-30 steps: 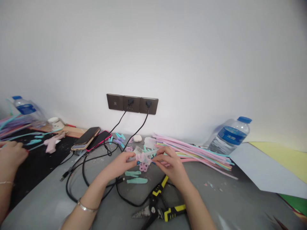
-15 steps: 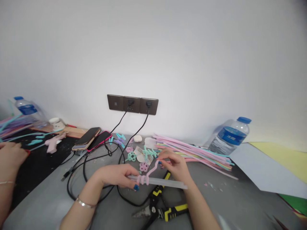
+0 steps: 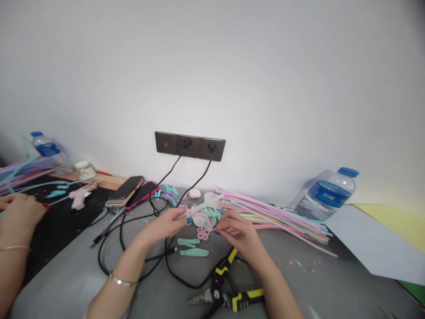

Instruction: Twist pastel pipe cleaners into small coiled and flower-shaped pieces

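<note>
My left hand (image 3: 171, 225) is closed on a translucent glue stick (image 3: 209, 202) that tilts up to the right, away from me. Around the stick, by my left fingertips, is wound a pink pipe cleaner (image 3: 192, 212). Its loose length runs toward my right hand (image 3: 237, 228), whose thumb and fingers are pinched together at its end. Just behind and below my hands lie a purple pipe-cleaner flower (image 3: 203, 233) and a mint-green one (image 3: 212, 213), partly covered. Two folded mint-green pieces (image 3: 194, 252) rest on the table between my forearms.
Yellow-and-black pliers (image 3: 217, 292) lie near me. Pipe cleaners (image 3: 275, 217) and a water bottle (image 3: 332, 192) are at right, near paper sheets (image 3: 358, 239). Black cables (image 3: 121, 235) loop at left beside phones (image 3: 124, 190). Another person's hand (image 3: 21, 217) is at far left, near a pink glue gun (image 3: 79, 197).
The glue stick has swung from lying level to pointing up and away. My left hand has risen slightly, uncovering the mint-green pieces. The view has shifted a little left.
</note>
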### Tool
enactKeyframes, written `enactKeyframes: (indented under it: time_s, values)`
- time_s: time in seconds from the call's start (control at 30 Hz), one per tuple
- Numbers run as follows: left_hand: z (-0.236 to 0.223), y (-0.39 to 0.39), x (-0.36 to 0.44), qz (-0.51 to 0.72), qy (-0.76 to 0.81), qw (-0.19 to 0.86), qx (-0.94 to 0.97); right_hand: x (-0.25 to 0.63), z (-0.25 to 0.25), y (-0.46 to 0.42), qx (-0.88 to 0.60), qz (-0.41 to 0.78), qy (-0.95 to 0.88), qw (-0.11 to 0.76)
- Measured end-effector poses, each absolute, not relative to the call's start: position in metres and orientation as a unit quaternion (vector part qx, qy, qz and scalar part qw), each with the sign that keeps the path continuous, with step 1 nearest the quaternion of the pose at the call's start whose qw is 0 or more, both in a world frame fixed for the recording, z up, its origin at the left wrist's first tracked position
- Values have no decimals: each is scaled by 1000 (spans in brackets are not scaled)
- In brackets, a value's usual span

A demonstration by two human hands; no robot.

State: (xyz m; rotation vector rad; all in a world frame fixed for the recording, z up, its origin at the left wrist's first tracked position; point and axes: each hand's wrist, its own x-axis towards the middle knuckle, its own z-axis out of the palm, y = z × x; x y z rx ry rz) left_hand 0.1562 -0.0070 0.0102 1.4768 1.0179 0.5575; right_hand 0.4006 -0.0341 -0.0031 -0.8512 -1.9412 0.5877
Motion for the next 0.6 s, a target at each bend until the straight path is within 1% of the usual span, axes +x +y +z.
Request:
enactKeyframes:
  time_s: [0.07, 0.13, 0.17, 0.23, 0.3, 0.37, 0.43, 0.5, 0.6]
  values:
    - [13, -8, 157, 282, 394, 636, 601, 399, -10, -32, -357, 271, -780, 438]
    - [18, -12, 157, 273, 346, 680, 586, 400, -16, -28, -382, 275, -763, 442]
    - [20, -15, 156, 244, 328, 697, 589, 402, -19, -26, -396, 270, -752, 453]
    - [24, -19, 155, 134, 304, 712, 619, 405, -21, -23, -416, 261, -728, 479]
    - [25, -22, 156, 23, 280, 684, 673, 409, -19, -22, -430, 247, -700, 514]
    - [22, -22, 158, -33, 276, 639, 718, 411, -15, -24, -433, 215, -678, 554]
    - [17, -20, 161, -36, 302, 612, 730, 413, -11, -27, -419, 174, -657, 602]
    - [10, -18, 162, -4, 350, 607, 714, 413, -9, -30, -394, 146, -645, 639]
    - [3, -13, 163, 88, 423, 598, 675, 414, -8, -32, -358, 154, -653, 650]
